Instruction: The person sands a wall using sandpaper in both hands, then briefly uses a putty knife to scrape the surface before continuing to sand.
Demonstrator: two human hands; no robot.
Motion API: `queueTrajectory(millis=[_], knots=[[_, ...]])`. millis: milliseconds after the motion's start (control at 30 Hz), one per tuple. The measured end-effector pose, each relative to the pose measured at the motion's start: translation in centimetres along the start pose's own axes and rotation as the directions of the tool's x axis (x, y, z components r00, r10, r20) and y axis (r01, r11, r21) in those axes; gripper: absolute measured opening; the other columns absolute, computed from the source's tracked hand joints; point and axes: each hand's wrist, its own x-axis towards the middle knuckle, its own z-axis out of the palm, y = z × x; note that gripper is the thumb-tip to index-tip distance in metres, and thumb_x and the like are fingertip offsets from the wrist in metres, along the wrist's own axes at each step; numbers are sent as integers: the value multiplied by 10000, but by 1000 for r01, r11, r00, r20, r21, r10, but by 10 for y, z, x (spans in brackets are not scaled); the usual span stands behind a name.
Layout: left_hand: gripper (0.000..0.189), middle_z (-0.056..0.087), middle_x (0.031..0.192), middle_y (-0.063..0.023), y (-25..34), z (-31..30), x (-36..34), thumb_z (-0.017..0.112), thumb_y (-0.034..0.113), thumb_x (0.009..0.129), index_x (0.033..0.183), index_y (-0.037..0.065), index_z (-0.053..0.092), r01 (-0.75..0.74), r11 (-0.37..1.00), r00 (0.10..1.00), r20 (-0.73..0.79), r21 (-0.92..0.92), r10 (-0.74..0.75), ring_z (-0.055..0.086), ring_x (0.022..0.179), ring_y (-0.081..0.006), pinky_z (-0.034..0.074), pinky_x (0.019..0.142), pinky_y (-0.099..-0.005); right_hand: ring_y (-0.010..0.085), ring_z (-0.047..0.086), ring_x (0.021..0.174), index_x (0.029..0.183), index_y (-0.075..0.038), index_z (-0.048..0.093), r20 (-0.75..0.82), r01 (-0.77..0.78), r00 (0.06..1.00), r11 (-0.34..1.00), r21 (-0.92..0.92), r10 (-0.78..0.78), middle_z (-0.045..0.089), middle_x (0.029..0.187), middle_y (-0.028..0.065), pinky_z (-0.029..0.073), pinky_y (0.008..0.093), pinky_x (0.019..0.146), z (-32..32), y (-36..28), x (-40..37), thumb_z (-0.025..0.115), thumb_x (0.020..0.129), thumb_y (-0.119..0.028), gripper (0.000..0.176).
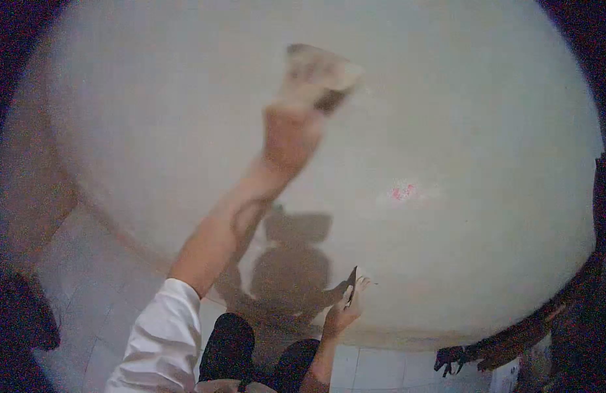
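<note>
The step in hand, as I judge it, is the stroke of a broad flat tool over the pale wall, done with the left hand. This hand is closed around the lower end of the tool, with the arm reached far up (both are blurred, so the exact place of each finger I cannot tell). Whether the edge of the tool touches the wall, I also cannot tell. The right hand is low, near the bottom of the wall, and it pinches a smaller-looking flat piece, which has a dark edge and stands tilted upward. The next move, in my opinion, calls for a steady wrist and for an even angle of the broad tool against the surface. Counting the things, there are two hands, two flat tools, one in each hand, one white sleeve, one pinkish mark on the wall, to the right of the left hand and lower, one large shadow, and two dark-clothed knees above the tiled floor.
</note>
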Motion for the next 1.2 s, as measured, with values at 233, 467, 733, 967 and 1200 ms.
queueTrajectory(millis=[233, 467, 733, 967, 1200], knots=[[554, 583, 1342, -102, 79, 51, -15, 576, -25, 772, 1315, 86, 571, -200, 945, 944, 208, -260, 257, 482, 1315, -308, 330, 1145, -441, 405, 516, 1257, 1302, 116, 512, -78, 107, 991, 993, -58, -111, 456, 1401, 299, 401, 411, 1019, 5, 11, 0, 469, 1010, -222, 449], [529, 634, 1246, -169, -13, -60, -3, 384, -134, 742, 1169, 29, 651, 66, 996, 997, 30, 59, -68, 618, 1162, -283, 499, 979, -372, 394, 535, 1239, 1292, 131, 510, 42, -28, 999, 964, 265, 18, 487, 1371, 298, 423, 425, 1024, 2, 15, -4, 479, 1007, -184, 426], [447, 685, 855, -245, -107, -132, -24, 487, 363, 1012, 1209, -19, 613, 729, 596, 678, -476, 337, -560, 558, 652, -294, 457, 676, -426, 363, 405, 1359, 1287, 130, 514, -163, 176, 977, 958, 228, -141, 468, 1385, 306, 328, 402, 1112, 17, 44, 5, 540, 981, -148, 415], [321, 509, 1419, -156, -15, -27, -29, 465, 59, 979, 1254, 89, 629, 340, 938, 930, -167, 58, -327, 410, 1376, -280, 330, 1119, -382, 343, 448, 1337, 1295, 102, 522, 8, 30, 1000, 999, 39, -30, 464, 1408, 282, 348, 396, 1100, 5, 56, 3, 614, 920, -93, 433], [544, 442, 1467, -138, 78, 70, -76, 588, 192, 866, 1384, 65, 478, -310, 920, 772, 501, -240, 391, 368, 1397, -282, 279, 1177, -416, 330, 678, 928, 1183, 73, 622, -187, 223, 954, 971, -80, -235, 683, 1115, 219, 498, 407, 848, 23, 79, 5, 536, 983, -234, 377]])
